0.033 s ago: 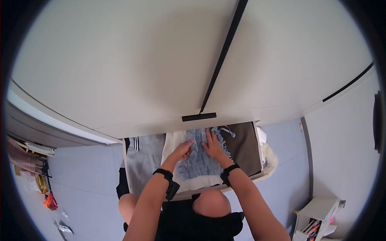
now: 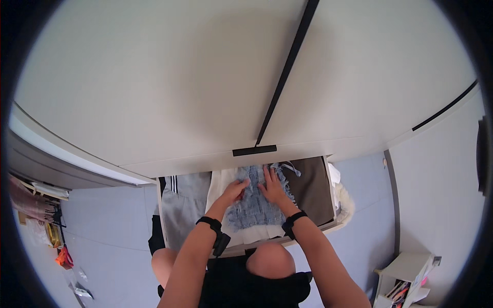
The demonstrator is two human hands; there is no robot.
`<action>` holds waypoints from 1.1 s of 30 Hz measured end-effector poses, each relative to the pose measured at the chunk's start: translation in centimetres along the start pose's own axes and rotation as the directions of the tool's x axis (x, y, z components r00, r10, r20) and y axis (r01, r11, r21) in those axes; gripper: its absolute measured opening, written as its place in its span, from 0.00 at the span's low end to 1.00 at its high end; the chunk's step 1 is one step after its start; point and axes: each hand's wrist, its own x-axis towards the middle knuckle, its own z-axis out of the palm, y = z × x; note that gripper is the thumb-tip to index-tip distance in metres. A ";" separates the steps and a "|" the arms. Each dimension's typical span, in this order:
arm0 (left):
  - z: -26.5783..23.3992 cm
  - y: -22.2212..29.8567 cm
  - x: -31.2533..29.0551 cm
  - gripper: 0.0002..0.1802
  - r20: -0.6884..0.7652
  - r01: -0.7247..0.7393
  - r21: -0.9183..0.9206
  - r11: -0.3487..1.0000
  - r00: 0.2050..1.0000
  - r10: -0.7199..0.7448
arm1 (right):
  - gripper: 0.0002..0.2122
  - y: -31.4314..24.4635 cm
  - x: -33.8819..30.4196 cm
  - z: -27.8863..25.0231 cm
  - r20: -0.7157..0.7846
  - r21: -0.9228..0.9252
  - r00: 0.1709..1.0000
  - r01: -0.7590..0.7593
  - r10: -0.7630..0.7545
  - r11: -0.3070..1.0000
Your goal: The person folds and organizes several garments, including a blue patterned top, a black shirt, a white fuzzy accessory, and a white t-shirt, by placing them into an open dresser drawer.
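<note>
A light-blue denim garment [image 2: 255, 210] with frayed edges lies in the middle of a pulled-out drawer [image 2: 160, 205], on top of white cloth [image 2: 259, 232]. My left hand [image 2: 235, 191] is at the garment's left edge, its fingers curled and its thumb reaching onto the denim; part of the grip is hidden. Flat on the right side of the denim rests my right hand [image 2: 272, 188], fingers spread and holding nothing. Grey clothing [image 2: 191, 200] with dark and white stripes fills the drawer's left part. Dark brown cloth [image 2: 311, 190] lies to the right.
A white cabinet front [image 2: 154, 92] with a black handle strip [image 2: 254, 150] rises just beyond the drawer. My bent knee [image 2: 271, 260] is close to its near edge. White fluffy material [image 2: 344, 200] sits outside the drawer's right side. A small shelf unit [image 2: 405, 269] stands at lower right.
My left hand has shifted very slightly at the edge of the denim garment. My right hand and the clothes look the same.
</note>
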 end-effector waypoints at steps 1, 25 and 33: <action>0.4 -0.2 0.2 0.19 -0.027 -0.196 -0.062 0.979 0.981 0.194 | 0.34 0.1 0.0 0.0 -0.029 0.023 0.999 0.033 -0.033 0.999; -2.9 0.5 -0.3 0.33 -0.127 -0.152 0.199 0.968 0.976 0.179 | 0.28 -2.9 -2.1 -3.3 0.154 -0.290 0.984 0.133 -0.091 0.948; -3.6 -0.9 0.2 0.30 -0.430 -0.347 -0.007 0.938 0.848 0.311 | 0.29 -2.4 -0.1 -2.0 0.130 -0.267 0.991 0.038 -0.003 0.963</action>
